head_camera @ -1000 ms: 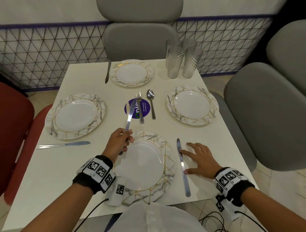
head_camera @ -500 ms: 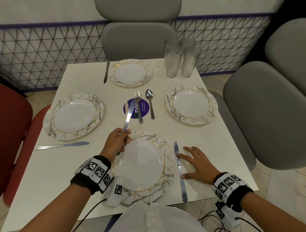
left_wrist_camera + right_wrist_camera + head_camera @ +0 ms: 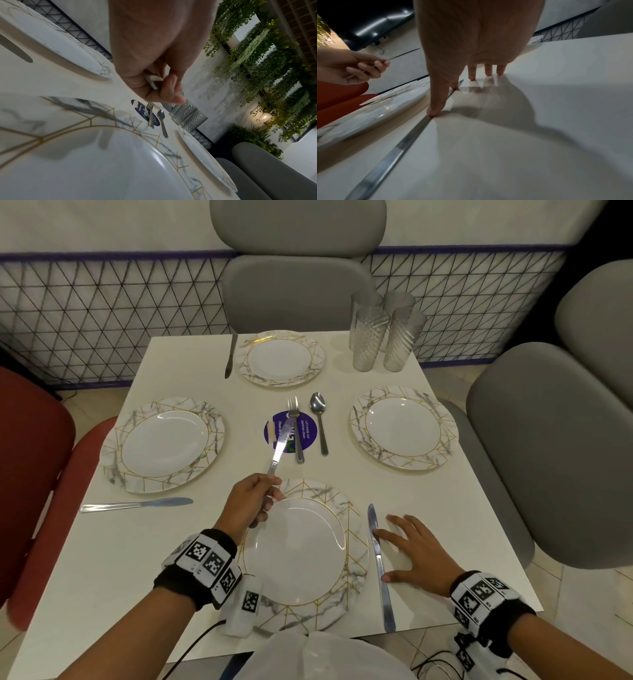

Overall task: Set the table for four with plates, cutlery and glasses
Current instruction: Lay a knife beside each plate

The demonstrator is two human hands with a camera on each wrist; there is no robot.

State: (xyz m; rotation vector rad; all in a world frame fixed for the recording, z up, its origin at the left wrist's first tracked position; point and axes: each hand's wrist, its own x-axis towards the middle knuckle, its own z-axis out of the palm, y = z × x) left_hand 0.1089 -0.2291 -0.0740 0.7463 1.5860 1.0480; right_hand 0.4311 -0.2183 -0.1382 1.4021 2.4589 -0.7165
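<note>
Progress, judged from the head view: 4 plates are out, 1 per side of the table (image 3: pixel 445 508). 3 knives lie placed: 1 beside the far plate (image 3: pixel 281 358), 1 near the left plate (image 3: pixel 164 444), 1 just right of the near plate (image 3: pixel 298 553). The right plate (image 3: pixel 403 428) has no knife yet. Only 1 fork (image 3: pixel 295 429) and 1 spoon (image 3: pixel 319 424) are visible, parked at table centre on a purple sticker (image 3: pixel 306 431). 4 glasses (image 3: pixel 383 333) stand clustered at the far right corner, none distributed. Estimate: plates done, knives 3 of 4, forks, spoons and glasses outstanding.

Left hand (image 3: pixel 251 499): fingers curled round the handle of the 4th knife (image 3: pixel 281 446), gripping it above the near plate's far-left rim. The blade projects forward past the fingertips, over the sticker, clear of the table. Probably destined for the right plate.

Right hand (image 3: pixel 416 554): fingers straight and spread, flat on the table. Index fingertip and thumb tip touch the placed knife (image 3: pixel 378 556), which lies at the thumb side, parallel to the plate edge; likely aligning it.

Knives: plain polished steel, slim, rounded blade tips. Plates: white centres, marbled grey rims with gold lines. Glasses: clear, ribbed, tall.
</note>
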